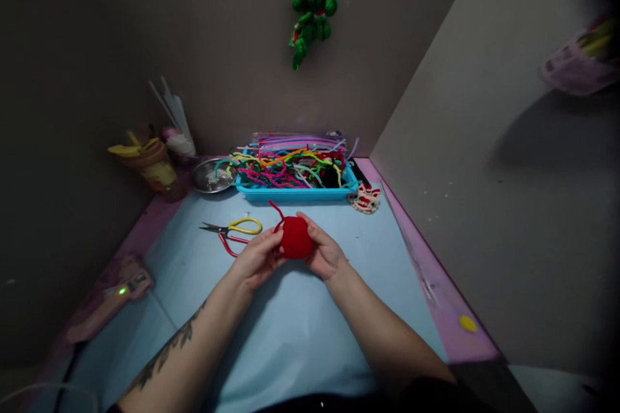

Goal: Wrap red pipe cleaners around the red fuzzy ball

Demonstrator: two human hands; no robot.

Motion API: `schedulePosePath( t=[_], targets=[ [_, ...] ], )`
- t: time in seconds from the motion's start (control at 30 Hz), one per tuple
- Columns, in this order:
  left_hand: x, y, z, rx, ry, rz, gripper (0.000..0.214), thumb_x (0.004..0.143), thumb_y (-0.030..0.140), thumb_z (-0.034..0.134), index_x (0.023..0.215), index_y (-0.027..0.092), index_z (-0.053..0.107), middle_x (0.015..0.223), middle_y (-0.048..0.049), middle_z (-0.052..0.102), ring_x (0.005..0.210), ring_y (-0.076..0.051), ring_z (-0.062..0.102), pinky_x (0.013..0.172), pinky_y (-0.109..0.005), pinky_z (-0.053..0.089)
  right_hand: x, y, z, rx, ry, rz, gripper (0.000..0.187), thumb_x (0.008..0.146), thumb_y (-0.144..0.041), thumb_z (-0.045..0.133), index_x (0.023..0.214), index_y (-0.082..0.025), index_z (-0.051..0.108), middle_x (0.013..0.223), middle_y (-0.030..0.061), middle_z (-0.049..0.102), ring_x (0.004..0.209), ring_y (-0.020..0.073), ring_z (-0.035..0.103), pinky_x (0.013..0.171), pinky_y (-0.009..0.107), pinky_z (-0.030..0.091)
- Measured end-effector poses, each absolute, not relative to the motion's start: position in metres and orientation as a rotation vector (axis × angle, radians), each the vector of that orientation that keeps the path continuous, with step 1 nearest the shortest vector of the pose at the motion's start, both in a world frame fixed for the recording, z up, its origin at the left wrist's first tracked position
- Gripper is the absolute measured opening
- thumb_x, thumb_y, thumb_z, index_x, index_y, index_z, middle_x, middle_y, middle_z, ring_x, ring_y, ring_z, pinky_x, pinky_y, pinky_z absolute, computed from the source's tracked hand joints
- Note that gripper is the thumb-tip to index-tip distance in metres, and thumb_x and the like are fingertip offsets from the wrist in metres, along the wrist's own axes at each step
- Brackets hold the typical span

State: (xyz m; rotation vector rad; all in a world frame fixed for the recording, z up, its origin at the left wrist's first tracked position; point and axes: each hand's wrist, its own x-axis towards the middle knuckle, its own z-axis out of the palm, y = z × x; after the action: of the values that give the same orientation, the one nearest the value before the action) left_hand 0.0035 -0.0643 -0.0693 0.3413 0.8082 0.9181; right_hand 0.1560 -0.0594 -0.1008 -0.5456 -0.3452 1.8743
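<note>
A round red ball [297, 238], which looks like wound yarn or pipe cleaner, is held up between both hands above the blue mat. A loose red strand sticks up from its upper left side. My left hand [261, 254] grips the ball's left edge with bent fingers, while my right hand [327, 250] curls round its right side. Some fingertips are hidden behind the ball. Just left of my left hand lie scissors [223, 230] with one yellow and one red handle, blades apart and pointing left.
Behind the hands stands a blue tray [300, 195] heaped with colourful pipe cleaners. A metal bowl [213, 177] and a pot [159, 171] are at the back left. A pink glue gun [121, 293] with a green light rests at left. Green figures [314, 6] hang on the wall.
</note>
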Motion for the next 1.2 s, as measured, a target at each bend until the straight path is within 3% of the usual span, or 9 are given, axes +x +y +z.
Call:
schedulePosePath(
  t=[0.07,0.23,0.47,0.63,0.83,1.03,1.2],
  targets=[
    [0.003,-0.063,-0.071,0.326,0.816,0.901,0.014,0.078,0.014,0.068,0.092,0.013,0.068,0.066,-0.0014,0.067,0.053,-0.010,0.060,0.058,-0.023,0.054,0.156,-0.059,-0.102,-0.554,-0.340,1.869,0.045,0.071,-0.018,0.074,0.112,-0.019,0.054,0.099,0.0073,0.075,0.087,0.0188,0.071,0.079,0.035,0.057],
    [0.004,-0.062,-0.071,0.356,0.759,0.942,0.025,0.081,0.015,0.064,0.106,0.015,0.067,0.099,-0.0074,0.072,0.078,-0.016,0.069,0.068,-0.025,0.056,0.155,-0.055,-0.106,-0.560,-0.282,1.819,0.040,0.072,-0.017,0.073,0.108,-0.018,0.056,0.097,0.0057,0.075,0.087,0.0166,0.071,0.082,0.031,0.056],
    [0.000,-0.063,-0.075,0.391,0.730,0.827,0.029,0.079,0.015,0.067,0.108,0.014,0.066,0.092,-0.0085,0.073,0.074,-0.017,0.069,0.068,-0.026,0.055,0.155,-0.057,-0.103,-0.569,-0.362,1.842,0.051,0.071,-0.023,0.076,0.116,-0.020,0.052,0.101,0.0064,0.074,0.089,0.0179,0.071,0.081,0.033,0.057],
    [-0.002,-0.060,-0.074,0.311,0.760,0.858,0.025,0.086,0.021,0.060,0.110,0.016,0.065,0.097,-0.0077,0.074,0.079,-0.019,0.069,0.073,-0.030,0.056,0.156,-0.057,-0.102,-0.563,-0.355,1.838,0.049,0.071,-0.022,0.075,0.114,-0.021,0.053,0.100,0.0045,0.074,0.091,0.0171,0.070,0.084,0.033,0.056],
    [0.000,-0.061,-0.070,0.339,0.841,0.799,0.020,0.086,0.015,0.057,0.103,0.012,0.067,0.088,-0.0092,0.074,0.072,-0.018,0.069,0.068,-0.029,0.056,0.157,-0.059,-0.100,-0.577,-0.374,1.866,0.052,0.069,-0.022,0.076,0.116,-0.020,0.052,0.098,0.0055,0.074,0.087,0.0185,0.071,0.079,0.035,0.058],
    [0.000,-0.059,-0.070,0.291,0.837,0.843,0.020,0.089,0.021,0.055,0.103,0.013,0.067,0.091,-0.0085,0.073,0.075,-0.018,0.068,0.068,-0.031,0.056,0.156,-0.057,-0.102,-0.570,-0.327,1.831,0.042,0.073,-0.021,0.073,0.111,-0.020,0.056,0.098,0.0056,0.075,0.088,0.0184,0.071,0.083,0.035,0.056],
    [0.005,-0.064,-0.072,0.377,0.711,0.945,0.020,0.083,0.020,0.064,0.103,0.016,0.068,0.102,-0.0062,0.071,0.078,-0.015,0.065,0.070,-0.027,0.054,0.152,-0.054,-0.110,-0.531,-0.279,1.766,0.037,0.074,-0.024,0.074,0.107,-0.019,0.060,0.103,0.0052,0.074,0.094,0.0174,0.070,0.090,0.033,0.054]
  ],
)
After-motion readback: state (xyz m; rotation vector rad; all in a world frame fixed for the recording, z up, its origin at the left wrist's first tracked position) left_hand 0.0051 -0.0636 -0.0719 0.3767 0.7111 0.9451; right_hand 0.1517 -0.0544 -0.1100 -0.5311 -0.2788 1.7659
